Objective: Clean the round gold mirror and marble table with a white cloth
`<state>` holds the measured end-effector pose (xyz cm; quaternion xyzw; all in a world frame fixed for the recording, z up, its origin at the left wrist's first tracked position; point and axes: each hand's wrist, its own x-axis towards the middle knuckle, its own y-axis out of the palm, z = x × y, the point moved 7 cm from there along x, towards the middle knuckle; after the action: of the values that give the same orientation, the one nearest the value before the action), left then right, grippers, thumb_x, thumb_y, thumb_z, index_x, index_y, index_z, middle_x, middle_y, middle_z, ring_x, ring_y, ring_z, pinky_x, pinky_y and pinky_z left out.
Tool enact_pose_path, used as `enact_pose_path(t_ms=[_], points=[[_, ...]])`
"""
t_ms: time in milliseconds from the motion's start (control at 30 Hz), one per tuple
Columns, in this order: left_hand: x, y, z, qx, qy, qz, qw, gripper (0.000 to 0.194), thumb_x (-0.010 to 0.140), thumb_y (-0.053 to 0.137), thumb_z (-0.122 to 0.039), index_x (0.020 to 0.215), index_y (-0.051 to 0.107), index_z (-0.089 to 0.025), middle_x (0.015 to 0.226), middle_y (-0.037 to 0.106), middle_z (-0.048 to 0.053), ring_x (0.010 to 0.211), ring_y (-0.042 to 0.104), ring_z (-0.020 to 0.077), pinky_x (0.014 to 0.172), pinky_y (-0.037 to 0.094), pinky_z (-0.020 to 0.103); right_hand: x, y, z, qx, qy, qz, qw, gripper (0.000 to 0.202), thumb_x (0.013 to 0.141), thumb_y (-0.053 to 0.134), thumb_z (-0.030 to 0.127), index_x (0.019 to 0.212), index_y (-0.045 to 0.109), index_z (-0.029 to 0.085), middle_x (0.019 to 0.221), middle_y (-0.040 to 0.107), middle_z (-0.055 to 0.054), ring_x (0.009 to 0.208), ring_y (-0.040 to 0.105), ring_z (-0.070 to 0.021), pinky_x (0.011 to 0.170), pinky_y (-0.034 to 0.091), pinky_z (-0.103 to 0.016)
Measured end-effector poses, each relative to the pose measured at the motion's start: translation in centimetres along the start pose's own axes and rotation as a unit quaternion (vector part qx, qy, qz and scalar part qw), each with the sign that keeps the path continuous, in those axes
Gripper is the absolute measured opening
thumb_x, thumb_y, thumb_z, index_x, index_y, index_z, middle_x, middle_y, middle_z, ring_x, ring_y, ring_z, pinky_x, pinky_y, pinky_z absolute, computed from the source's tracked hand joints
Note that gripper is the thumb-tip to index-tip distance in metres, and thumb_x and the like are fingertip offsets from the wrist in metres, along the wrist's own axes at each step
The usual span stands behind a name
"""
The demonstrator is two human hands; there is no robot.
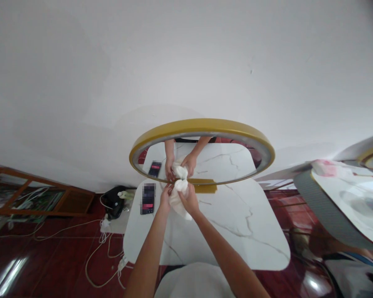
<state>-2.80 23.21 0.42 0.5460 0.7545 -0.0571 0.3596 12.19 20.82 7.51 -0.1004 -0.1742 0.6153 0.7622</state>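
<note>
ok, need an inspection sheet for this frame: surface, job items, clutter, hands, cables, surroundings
surface: white marble-look table, dark veins, rounded corners.
job's things: white cloth bunched at the foot of a round gold-framed mirror that stands at the table's far edge and reflects both hands and the cloth.
clutter: phone lying flat left of the hands, screen blurred.
grippers: left hand and right hand both closed on the cloth.
cables: white cables loose on the red floor left of the table, beside a black bag.
surroundings: plain white wall; wooden frame low on the left; second table at the right.
</note>
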Motion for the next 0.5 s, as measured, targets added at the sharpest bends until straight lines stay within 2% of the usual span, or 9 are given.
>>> enact_pose_path(t_ms=[100, 200, 267, 367, 500], points=[[-0.2, -0.8, -0.5, 0.020, 0.009, -0.001, 1.000, 0.043, 0.074, 0.054, -0.021, 0.117, 0.058, -0.020, 0.104, 0.069, 0.005, 0.093, 0.066, 0.0176, 0.081, 0.049, 0.029, 0.3, 0.2, 0.3, 0.005, -0.010, 0.021, 1.000, 0.043, 0.083, 0.054, 0.042, 0.121, 0.047, 0.024, 0.113, 0.054, -0.007, 0.107, 0.053, -0.0204, 0.091, 0.044, -0.035], [-0.3, -1.8, -0.9, 0.058, 0.017, -0.015, 0.998, 0.036, 0.076, 0.052, -0.023, 0.111, 0.061, -0.021, 0.111, 0.067, 0.005, 0.101, 0.063, 0.0179, 0.087, 0.045, 0.031, 0.3, -1.8, -1.9, 0.021, 0.026, -0.041, 0.999, 0.044, 0.078, 0.059, 0.045, 0.115, 0.051, 0.022, 0.109, 0.058, -0.006, 0.104, 0.055, -0.0204, 0.093, 0.043, -0.035], [-0.4, -2.3, -1.0, 0.088, 0.025, -0.024, 0.996, 0.032, 0.077, 0.051, -0.024, 0.107, 0.063, -0.021, 0.112, 0.067, 0.006, 0.105, 0.061, 0.0198, 0.092, 0.043, 0.035, -0.1, -4.0, -4.2, 0.024, 0.071, -0.108, 0.991, 0.046, 0.075, 0.060, 0.050, 0.111, 0.053, 0.021, 0.106, 0.061, -0.005, 0.100, 0.056, -0.0206, 0.091, 0.044, -0.035], [-0.6, -2.3, -0.6, 0.136, 0.050, -0.024, 0.989, 0.027, 0.076, 0.053, -0.022, 0.100, 0.065, -0.020, 0.113, 0.066, 0.007, 0.116, 0.055, 0.0234, 0.101, 0.037, 0.040, -1.2, -8.1, -7.5, 0.006, 0.137, -0.198, 0.971, 0.050, 0.078, 0.053, 0.055, 0.111, 0.052, 0.017, 0.103, 0.062, -0.008, 0.095, 0.057, -0.0216, 0.084, 0.046, -0.035], [-1.5, -1.3, 0.6, 0.187, 0.096, 0.000, 0.978, 0.029, 0.068, 0.059, -0.014, 0.096, 0.066, -0.022, 0.126, 0.059, 0.004, 0.130, 0.040, 0.0211, 0.112, 0.024, 0.035, -2.6, -14.1, -10.4, -0.044, 0.193, -0.271, 0.942, 0.057, 0.080, 0.045, 0.059, 0.114, 0.049, 0.013, 0.103, 0.060, -0.012, 0.091, 0.057, -0.0239, 0.080, 0.045, -0.038]])
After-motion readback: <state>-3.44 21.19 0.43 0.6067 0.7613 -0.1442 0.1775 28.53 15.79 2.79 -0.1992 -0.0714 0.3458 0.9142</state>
